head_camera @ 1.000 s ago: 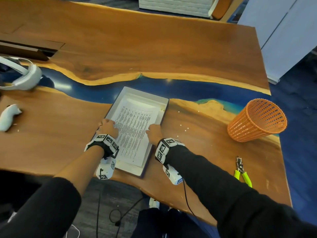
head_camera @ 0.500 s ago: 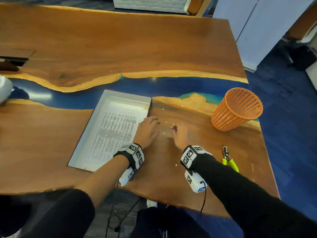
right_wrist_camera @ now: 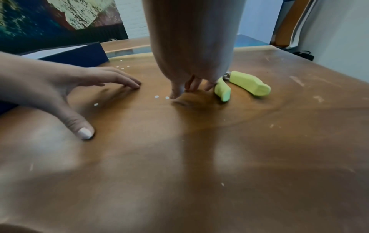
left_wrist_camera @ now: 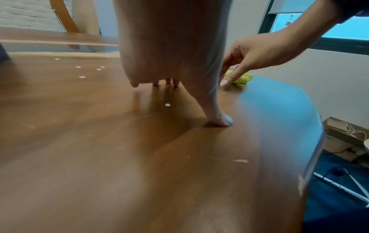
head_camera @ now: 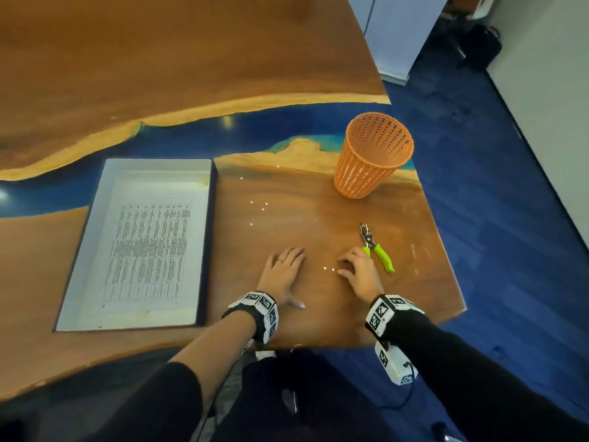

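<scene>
Small white paper dots (head_camera: 329,268) lie scattered on the wooden table (head_camera: 159,74), two of them between my hands and several more further back (head_camera: 258,206). My left hand (head_camera: 282,272) rests on the wood with fingers straight and thumb spread, its thumb tip (left_wrist_camera: 225,121) touching the table. My right hand (head_camera: 357,271) hovers with loosely bent fingers over the two dots (right_wrist_camera: 161,97), holding nothing. A green-handled hole punch (head_camera: 376,248) lies just right of the right hand, seen close in the right wrist view (right_wrist_camera: 241,85).
A shallow white tray (head_camera: 79,250) with a printed sheet (head_camera: 149,250) sits left of my hands. An orange mesh basket (head_camera: 373,154) stands at the back right. The table's right edge and front edge are near, with blue floor beyond.
Both hands left the printed sheet in the tray and moved right onto the bare wood near the paper dots and the hole punch. The head view swung right.
</scene>
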Demonstrator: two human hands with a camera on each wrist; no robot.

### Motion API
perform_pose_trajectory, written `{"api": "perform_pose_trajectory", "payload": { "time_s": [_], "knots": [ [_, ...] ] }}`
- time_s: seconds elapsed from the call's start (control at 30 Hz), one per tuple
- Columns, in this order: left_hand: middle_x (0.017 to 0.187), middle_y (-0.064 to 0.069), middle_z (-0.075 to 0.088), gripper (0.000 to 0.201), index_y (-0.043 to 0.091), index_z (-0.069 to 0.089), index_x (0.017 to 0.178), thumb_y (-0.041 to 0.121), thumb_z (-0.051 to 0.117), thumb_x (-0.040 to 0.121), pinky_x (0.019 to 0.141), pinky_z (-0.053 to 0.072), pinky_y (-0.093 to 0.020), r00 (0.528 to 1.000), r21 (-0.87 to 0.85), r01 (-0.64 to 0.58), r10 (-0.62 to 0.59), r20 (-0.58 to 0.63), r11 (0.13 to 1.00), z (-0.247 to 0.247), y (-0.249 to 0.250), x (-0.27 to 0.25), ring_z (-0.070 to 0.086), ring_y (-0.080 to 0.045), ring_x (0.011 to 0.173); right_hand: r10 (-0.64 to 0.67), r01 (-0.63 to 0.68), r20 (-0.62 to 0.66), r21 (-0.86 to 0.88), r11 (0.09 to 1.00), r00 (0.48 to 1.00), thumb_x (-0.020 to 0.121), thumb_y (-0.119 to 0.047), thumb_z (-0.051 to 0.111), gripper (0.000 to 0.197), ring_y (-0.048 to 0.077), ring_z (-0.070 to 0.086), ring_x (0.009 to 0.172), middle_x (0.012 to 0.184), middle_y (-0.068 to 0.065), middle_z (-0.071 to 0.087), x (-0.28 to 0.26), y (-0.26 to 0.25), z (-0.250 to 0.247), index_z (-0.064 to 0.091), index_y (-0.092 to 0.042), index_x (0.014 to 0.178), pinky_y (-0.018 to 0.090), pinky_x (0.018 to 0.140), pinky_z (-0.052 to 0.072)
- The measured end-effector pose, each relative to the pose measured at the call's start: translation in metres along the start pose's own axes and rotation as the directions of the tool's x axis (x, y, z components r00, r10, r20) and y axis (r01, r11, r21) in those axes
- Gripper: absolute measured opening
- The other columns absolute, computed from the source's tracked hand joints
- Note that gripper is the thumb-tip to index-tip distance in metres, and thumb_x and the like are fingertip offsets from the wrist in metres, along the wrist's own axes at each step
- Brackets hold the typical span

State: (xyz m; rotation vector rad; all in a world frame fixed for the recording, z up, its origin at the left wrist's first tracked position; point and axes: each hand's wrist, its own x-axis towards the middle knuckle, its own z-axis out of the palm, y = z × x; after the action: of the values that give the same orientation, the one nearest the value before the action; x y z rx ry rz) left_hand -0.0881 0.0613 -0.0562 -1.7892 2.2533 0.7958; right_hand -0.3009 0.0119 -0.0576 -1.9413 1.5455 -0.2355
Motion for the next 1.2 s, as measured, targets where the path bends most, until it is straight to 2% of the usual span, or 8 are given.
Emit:
{"api": "perform_pose_trajectory", "payload": {
  "time_s": [0.1,0.17,0.37,0.5,0.73,0.9,1.07,1.2],
  "knots": [
    [0.160,0.004,0.001,0.125,0.014,0.006,0.151,0.055,0.079,0.059,0.118,0.009,-0.050,0.998,0.042,0.046,-0.047,0.029,0.998,-0.002,0.008,0.002,-0.002,-0.018,0.149,-0.045,0.045,0.010,0.005,0.999,0.999,0.076,-0.003,0.071,0.025,0.021,0.054,0.096,0.102,0.010,0.058,-0.006,0.001,0.000,0.068,-0.003,0.101,0.021,0.083,0.035],
    [0.160,0.003,0.000,0.125,0.013,0.004,0.152,0.053,0.080,0.061,0.118,0.010,-0.052,0.996,0.071,0.069,-0.073,0.042,0.995,-0.004,0.013,0.001,-0.003,-0.019,0.149,-0.062,0.062,-0.003,0.008,0.998,0.998,0.075,-0.002,0.071,0.023,0.023,0.055,0.095,0.100,0.010,0.059,-0.007,0.003,0.003,0.069,-0.004,0.097,0.022,0.083,0.035],
    [0.160,0.001,-0.002,0.124,0.011,0.001,0.152,0.051,0.079,0.063,0.118,0.012,-0.053,0.992,0.116,0.106,-0.114,0.062,0.988,-0.006,0.020,0.001,-0.005,-0.020,0.149,-0.070,0.069,-0.025,-0.026,0.997,0.997,0.078,-0.007,0.070,0.008,0.025,0.056,0.091,0.095,0.009,0.060,0.000,-0.002,0.013,0.071,-0.006,0.086,0.035,0.082,0.045],
    [0.160,0.003,-0.003,0.125,0.013,0.000,0.152,0.051,0.079,0.063,0.117,0.012,-0.054,0.991,0.092,0.110,-0.116,0.066,0.990,-0.004,0.018,0.000,-0.006,-0.019,0.149,-0.114,0.112,-0.016,-0.099,0.989,0.993,0.080,-0.008,0.067,0.006,0.027,0.055,0.090,0.092,0.011,0.062,0.004,-0.003,0.014,0.070,-0.003,0.081,0.035,0.079,0.044],
    [0.160,0.005,-0.004,0.127,0.014,0.000,0.152,0.050,0.081,0.061,0.117,0.012,-0.054,0.991,0.073,0.112,-0.117,0.069,0.991,-0.005,0.018,0.000,-0.006,-0.018,0.149,-0.146,0.155,0.059,-0.195,0.969,0.988,0.083,-0.007,0.061,0.007,0.034,0.055,0.092,0.093,0.015,0.060,0.008,-0.003,0.014,0.065,-0.001,0.082,0.045,0.077,0.045],
    [0.160,0.006,-0.004,0.126,0.015,0.001,0.152,0.051,0.081,0.060,0.116,0.014,-0.056,0.991,0.070,0.109,-0.114,0.070,0.992,-0.004,0.017,0.001,-0.005,-0.018,0.149,-0.142,0.153,0.060,-0.254,0.955,0.988,0.088,-0.008,0.056,0.009,0.035,0.054,0.099,0.099,0.015,0.059,0.008,-0.001,0.018,0.064,-0.004,0.086,0.044,0.077,0.041],
    [0.160,0.007,-0.005,0.127,0.016,0.001,0.152,0.049,0.082,0.060,0.116,0.013,-0.057,0.991,0.050,0.110,-0.114,0.074,0.993,-0.005,0.017,0.001,-0.006,-0.017,0.149,-0.128,0.138,0.060,-0.237,0.962,0.990,0.090,-0.009,0.053,0.009,0.032,0.052,0.098,0.099,0.013,0.057,0.007,0.001,0.021,0.062,-0.006,0.088,0.041,0.078,0.037],
    [0.160,0.006,-0.006,0.128,0.015,0.001,0.152,0.049,0.082,0.059,0.116,0.013,-0.057,0.990,0.054,0.116,-0.119,0.077,0.992,-0.004,0.017,0.001,-0.007,-0.017,0.149,-0.127,0.128,0.015,-0.072,0.989,0.992,0.088,-0.005,0.055,0.008,0.034,0.053,0.088,0.091,0.016,0.058,0.003,0.007,0.017,0.061,-0.002,0.084,0.042,0.079,0.041]
  ]
}}
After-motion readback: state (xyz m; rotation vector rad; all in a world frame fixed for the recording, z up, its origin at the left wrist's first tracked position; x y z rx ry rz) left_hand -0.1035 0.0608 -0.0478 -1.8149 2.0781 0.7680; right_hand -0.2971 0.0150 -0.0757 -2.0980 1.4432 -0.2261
